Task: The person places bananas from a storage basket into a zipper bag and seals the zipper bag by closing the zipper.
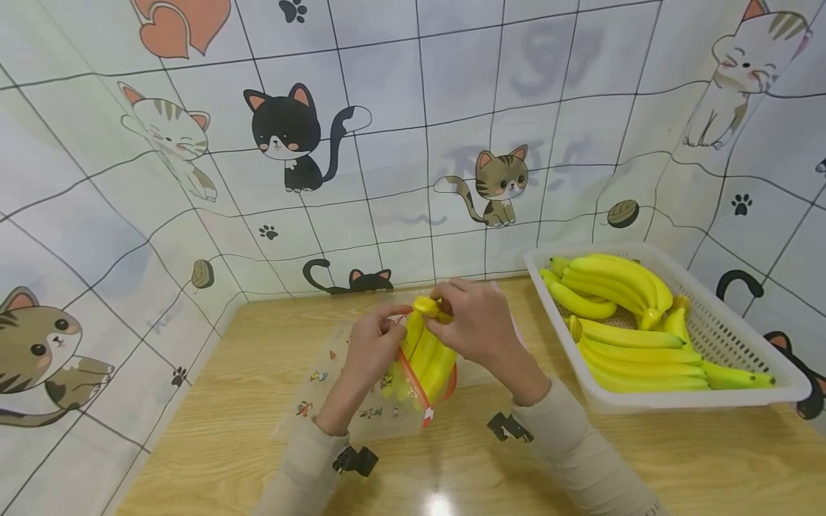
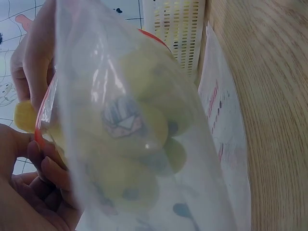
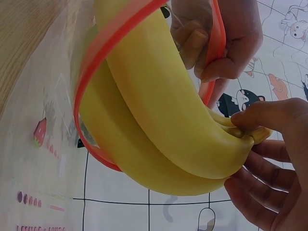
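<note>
A bunch of yellow bananas (image 1: 429, 355) sits partly inside a clear zip bag (image 2: 130, 130) with a red zip edge and small printed pictures. My right hand (image 1: 474, 319) grips the bunch by its stem end, thumb and fingers around it, as the right wrist view (image 3: 274, 159) also shows. With thumb and fingertips my left hand (image 1: 374, 344) pinches the bag's red zip edge (image 3: 219, 43), beside the stem. Through the cloudy plastic, the lower ends of the bananas look blurred in the left wrist view.
On the right of the wooden table (image 1: 213, 401) stands a white plastic basket (image 1: 755, 351) holding several more bananas (image 1: 639, 358). Behind the table rises a tiled-pattern wall covering (image 1: 400, 165) with cartoon cats. Another flat printed bag (image 2: 226, 130) lies on the table.
</note>
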### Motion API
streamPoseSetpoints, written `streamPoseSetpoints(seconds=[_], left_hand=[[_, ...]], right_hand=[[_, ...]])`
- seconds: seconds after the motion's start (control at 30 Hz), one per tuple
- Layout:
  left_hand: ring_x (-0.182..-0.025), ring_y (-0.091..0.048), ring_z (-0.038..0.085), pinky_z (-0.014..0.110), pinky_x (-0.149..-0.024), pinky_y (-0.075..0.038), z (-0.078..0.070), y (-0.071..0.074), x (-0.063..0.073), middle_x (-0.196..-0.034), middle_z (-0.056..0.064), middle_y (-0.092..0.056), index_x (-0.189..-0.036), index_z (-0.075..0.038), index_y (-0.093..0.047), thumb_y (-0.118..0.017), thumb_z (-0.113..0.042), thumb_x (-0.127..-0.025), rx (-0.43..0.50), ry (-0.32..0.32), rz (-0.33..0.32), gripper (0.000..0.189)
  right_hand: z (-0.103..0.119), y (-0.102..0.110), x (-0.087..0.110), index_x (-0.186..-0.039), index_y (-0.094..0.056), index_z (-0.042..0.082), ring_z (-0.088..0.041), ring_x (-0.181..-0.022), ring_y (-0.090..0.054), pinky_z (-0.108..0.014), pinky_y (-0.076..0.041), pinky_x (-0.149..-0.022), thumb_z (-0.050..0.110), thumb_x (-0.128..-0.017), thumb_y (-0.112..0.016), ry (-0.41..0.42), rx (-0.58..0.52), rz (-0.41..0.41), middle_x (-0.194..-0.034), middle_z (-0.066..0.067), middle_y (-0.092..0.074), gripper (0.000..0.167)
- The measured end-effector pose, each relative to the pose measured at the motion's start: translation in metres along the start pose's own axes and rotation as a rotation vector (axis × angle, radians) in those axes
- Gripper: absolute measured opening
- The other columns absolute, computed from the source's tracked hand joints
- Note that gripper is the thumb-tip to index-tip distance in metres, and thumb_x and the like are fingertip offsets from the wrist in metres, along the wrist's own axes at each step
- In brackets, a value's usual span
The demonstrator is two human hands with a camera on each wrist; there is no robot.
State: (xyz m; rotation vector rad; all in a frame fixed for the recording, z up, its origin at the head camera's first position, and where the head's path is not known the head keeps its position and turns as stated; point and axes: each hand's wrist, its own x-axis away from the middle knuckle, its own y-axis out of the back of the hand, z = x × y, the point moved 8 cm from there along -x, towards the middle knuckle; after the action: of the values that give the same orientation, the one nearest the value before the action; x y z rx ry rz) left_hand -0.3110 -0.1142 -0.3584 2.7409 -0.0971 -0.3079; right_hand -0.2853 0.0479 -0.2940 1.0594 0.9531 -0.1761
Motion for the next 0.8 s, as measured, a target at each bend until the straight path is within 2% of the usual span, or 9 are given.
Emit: streamPoseSetpoints(seconds=[0.8], left_hand=[[-0.045, -0.042, 0.016, 0.022, -0.042, -0.029, -0.0047, 0.0031, 0.0005, -0.056, 0.000, -0.048, -0.127, -0.008, -0.073, -0.056, -0.003, -0.092, -0.016, 0.009, -0.012, 0.039]], right_hand=[[-0.0007, -0.0022, 0.0004, -0.093, -0.074, 0.014, -0.011, -0.061, -0.051, -0.029, -0.039, -0.060, 0.026, -0.078, -0.088, -0.017, -0.012, 0.009, -0.074, 0.003, -0.063, 0.023]])
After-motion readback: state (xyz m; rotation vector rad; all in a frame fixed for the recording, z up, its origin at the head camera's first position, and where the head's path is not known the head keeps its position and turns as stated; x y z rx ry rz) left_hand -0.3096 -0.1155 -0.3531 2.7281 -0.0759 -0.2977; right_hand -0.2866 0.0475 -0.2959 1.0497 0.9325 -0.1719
